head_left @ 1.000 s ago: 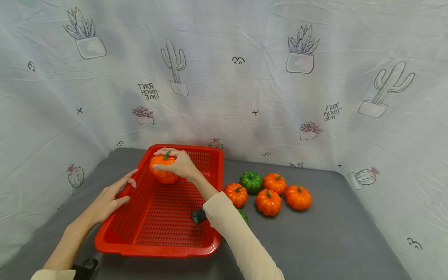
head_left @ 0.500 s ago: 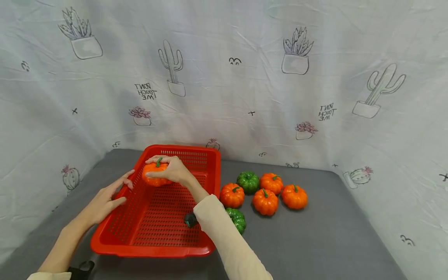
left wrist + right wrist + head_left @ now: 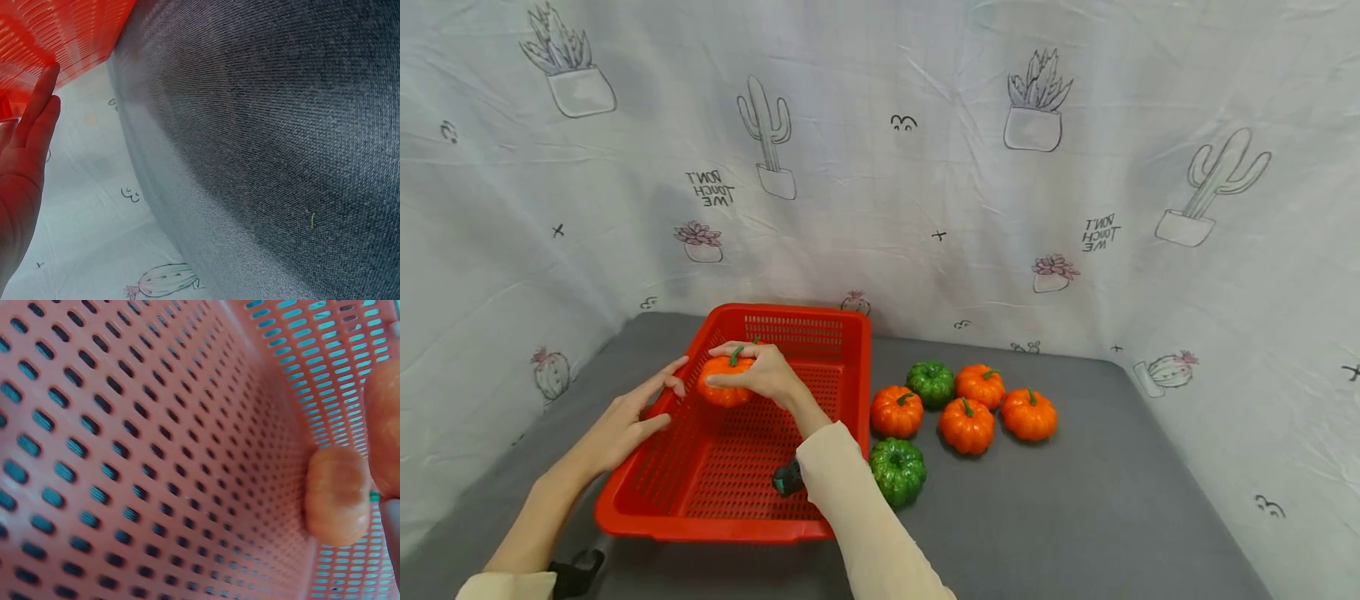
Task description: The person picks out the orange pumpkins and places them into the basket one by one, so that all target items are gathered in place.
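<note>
right hand [image 3: 766, 373]: thumb and fingers pinching a ribbed orange pumpkin [image 3: 722, 395] inside the perforated red plastic basket [image 3: 715, 528]; a second pumpkin [image 3: 337, 497] sits beyond. left hand [image 3: 627, 423]: fingers straight, thumb spread, at the left rim. over on the grey cloth [image 3: 1075, 517]: four orange pumpkins [image 3: 967, 426], two green pumpkins [image 3: 897, 473].

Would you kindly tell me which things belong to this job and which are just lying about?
Job: orange pumpkin in right hand; red basket; second pumpkin inside; probably four loose orange pumpkins, two green pumpkins.

Just around: grey table; printed curtain.
</note>
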Demonstrator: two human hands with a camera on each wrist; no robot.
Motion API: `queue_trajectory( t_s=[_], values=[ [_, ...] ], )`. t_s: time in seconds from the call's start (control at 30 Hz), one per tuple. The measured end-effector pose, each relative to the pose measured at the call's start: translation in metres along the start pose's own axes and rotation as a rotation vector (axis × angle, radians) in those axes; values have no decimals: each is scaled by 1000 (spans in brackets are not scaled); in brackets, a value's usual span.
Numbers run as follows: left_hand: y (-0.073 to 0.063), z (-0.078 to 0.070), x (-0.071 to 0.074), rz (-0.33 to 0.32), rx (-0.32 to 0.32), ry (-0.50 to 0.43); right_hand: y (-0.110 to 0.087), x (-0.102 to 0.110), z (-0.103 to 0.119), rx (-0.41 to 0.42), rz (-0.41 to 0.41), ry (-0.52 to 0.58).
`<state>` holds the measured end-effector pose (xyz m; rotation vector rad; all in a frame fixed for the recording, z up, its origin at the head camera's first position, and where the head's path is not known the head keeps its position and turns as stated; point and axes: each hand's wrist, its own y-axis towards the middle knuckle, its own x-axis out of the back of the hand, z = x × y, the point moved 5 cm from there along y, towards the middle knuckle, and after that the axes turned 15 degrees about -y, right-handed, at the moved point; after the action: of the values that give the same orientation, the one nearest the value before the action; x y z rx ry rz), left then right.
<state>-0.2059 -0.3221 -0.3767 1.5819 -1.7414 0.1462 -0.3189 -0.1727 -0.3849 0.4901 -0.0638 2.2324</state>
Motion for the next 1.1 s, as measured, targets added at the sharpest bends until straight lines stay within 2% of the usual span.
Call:
queue_trajectory(
  t_s=[0.17, 0.4, 0.77, 1.1],
  values=[
    [4, 0, -3, 5, -4, -14, -2, -2, -11, -31, 9, 50],
    [4, 2, -4, 5, 17, -15, -3, -4, -16, -38, 21, 31],
    [2, 4, -7, 8, 40, -16, -5, -12, -26, -54, 26, 74],
    [2, 4, -1, 3, 43, 11, -4, -14, -21, -42, 43, -31]
  ],
)
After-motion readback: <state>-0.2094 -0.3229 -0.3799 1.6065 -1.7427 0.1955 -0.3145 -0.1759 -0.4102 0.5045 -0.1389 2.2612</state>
